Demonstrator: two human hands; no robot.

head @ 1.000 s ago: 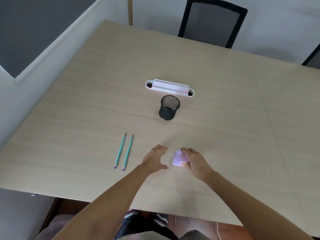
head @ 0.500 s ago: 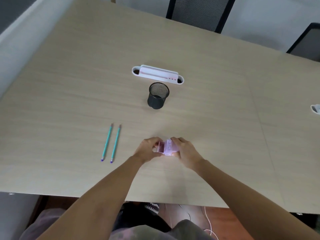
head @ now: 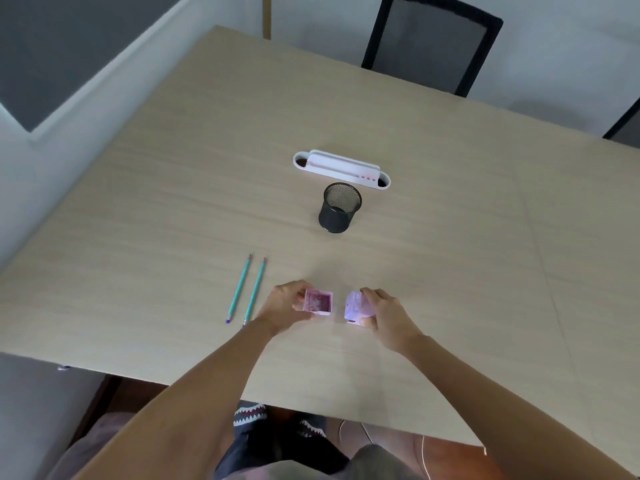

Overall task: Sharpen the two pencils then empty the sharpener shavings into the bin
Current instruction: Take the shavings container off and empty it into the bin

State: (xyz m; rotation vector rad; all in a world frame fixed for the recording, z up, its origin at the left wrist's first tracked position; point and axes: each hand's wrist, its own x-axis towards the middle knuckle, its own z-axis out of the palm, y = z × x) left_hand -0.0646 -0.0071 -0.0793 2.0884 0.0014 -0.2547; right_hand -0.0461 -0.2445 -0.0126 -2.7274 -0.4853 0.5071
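The small pink plastic sharpener has just come apart — left hand (head: 282, 306) grips its open shavings drawer (head: 318, 302), right hand (head: 384, 311) the body (head: 355, 309), near the tabletop's (head: 450, 258) front edge; emptying into the black mesh bin (head: 339, 209) comes next.

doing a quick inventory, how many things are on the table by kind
pencils: 2
sharpener parts: 2, the shavings drawer and the sharpener body
black mesh cup: 1
white desk tray: 1
total: 6
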